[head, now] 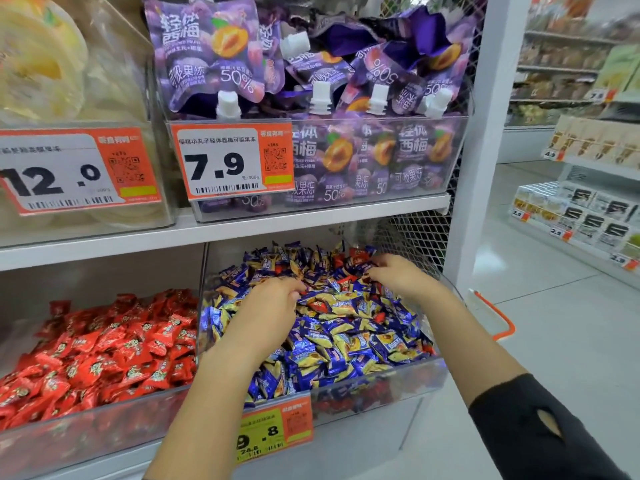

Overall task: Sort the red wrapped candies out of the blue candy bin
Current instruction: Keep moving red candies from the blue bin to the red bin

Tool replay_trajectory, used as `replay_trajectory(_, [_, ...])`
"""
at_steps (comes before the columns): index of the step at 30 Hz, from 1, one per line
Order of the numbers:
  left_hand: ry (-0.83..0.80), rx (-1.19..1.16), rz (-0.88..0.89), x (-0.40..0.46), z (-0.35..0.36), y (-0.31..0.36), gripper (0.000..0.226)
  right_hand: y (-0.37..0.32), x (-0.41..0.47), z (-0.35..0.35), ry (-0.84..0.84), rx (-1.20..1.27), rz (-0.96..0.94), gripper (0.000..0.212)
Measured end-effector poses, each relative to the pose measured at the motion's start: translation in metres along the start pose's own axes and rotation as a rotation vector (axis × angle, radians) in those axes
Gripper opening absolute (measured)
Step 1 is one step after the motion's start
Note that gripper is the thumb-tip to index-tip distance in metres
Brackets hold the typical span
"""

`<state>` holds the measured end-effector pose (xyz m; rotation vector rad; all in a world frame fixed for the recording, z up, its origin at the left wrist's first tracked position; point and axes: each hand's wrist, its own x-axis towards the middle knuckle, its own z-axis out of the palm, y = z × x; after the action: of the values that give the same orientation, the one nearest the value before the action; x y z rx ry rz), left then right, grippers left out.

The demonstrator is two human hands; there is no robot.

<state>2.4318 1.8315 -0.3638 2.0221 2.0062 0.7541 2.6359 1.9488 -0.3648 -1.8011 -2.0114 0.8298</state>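
Upper shelf price tags: left orange tag (78, 169) read "12.0"; middle orange tag (231, 161) read "7.9", with a QR code and barcode. Purple pouches (207, 53) behind it showed "轻体西梅", "可吸果冻" and "50%". Tag on the blue candy bin (275, 432) showed "9.8" with "24.8" under it, partly covered by an arm. Far aisle tags (550, 154) read "4.9", "2.9".

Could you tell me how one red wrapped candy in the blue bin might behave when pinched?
The small red wrapped candy probably lifts lightly. Its glossy wrapper looks slippery and crinkly. Neighbouring loose blue-and-yellow wrapped candies would likely shift.
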Motion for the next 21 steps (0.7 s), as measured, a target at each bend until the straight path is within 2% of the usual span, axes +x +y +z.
replay_trajectory(2, [0.053, -0.046, -0.009, -0.001, 0.001, 0.001, 0.035, -0.01, 0.011, -0.006, 0.099, -0.006, -0.035, 0.032])
replay_trajectory(4, [0.156, -0.088, -0.029, -0.002, -0.001, 0.0, 0.035, -0.02, 0.018, -0.005, 0.092, -0.015, -0.089, 0.036])
replay_trajectory(7, [0.29, -0.055, -0.088, 0.003, -0.008, -0.008, 0.033, -0.031, 0.027, 0.003, -0.005, -0.019, -0.05, 0.057])
replay_trajectory(9, [0.311, -0.044, -0.132, 0.005, -0.012, -0.012, 0.032, -0.033, 0.034, 0.01, -0.051, -0.04, 0.054, 0.073])
replay_trajectory(11, [0.323, -0.047, -0.141, 0.004, -0.014, -0.012, 0.031, -0.033, 0.039, 0.017, -0.073, -0.062, 0.119, 0.081])
replay_trajectory(16, [0.317, -0.096, -0.083, 0.003, -0.013, -0.005, 0.032, -0.039, 0.027, 0.024, -0.148, 0.141, 0.109, 0.065])
replay_trajectory(21, [0.277, -0.14, -0.057, 0.003, -0.011, 0.003, 0.033, -0.045, 0.009, 0.021, -0.109, 0.427, 0.081, 0.061])
